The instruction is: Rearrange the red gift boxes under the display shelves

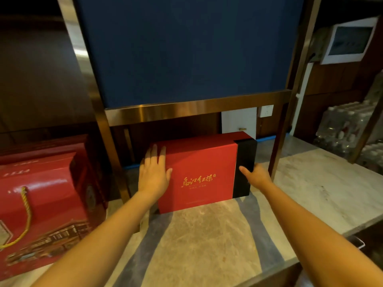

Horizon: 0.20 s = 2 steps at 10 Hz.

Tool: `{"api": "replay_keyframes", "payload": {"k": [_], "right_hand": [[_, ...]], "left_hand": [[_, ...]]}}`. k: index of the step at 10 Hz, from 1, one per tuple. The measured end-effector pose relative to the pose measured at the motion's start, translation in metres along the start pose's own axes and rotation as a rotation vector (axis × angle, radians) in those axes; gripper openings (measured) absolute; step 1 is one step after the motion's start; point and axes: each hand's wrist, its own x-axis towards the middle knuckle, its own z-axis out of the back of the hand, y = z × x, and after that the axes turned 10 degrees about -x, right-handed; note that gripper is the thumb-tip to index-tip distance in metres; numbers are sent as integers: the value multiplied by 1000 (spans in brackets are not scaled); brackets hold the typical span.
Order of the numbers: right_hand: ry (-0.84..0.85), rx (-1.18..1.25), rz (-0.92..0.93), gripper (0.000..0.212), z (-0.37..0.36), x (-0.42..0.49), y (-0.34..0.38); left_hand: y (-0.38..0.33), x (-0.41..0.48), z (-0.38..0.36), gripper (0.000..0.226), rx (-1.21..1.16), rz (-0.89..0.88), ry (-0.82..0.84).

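Red gift box, a flat matte carton with gold lettering and a black end band, lay on the marble ledge, half under the brass-framed display shelf. Left hand rested flat on its lid, fingers spread and released; right hand cupped the black end, seemingly to square or slide it. Glossy red carrier boxes with a gold cord handle stood well apart at left.
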Motion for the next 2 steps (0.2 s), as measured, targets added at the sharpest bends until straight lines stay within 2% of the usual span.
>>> {"api": "replay_keyframes", "payload": {"k": [1,2], "right_hand": [[50,-143,5,57,-15,-31,-5],[204,-235,65,55,-34,-92,-10]], "left_hand": [[18,-32,-6,66,47,15,-32],[33,-71,-21,69,21,1,-10]]}}
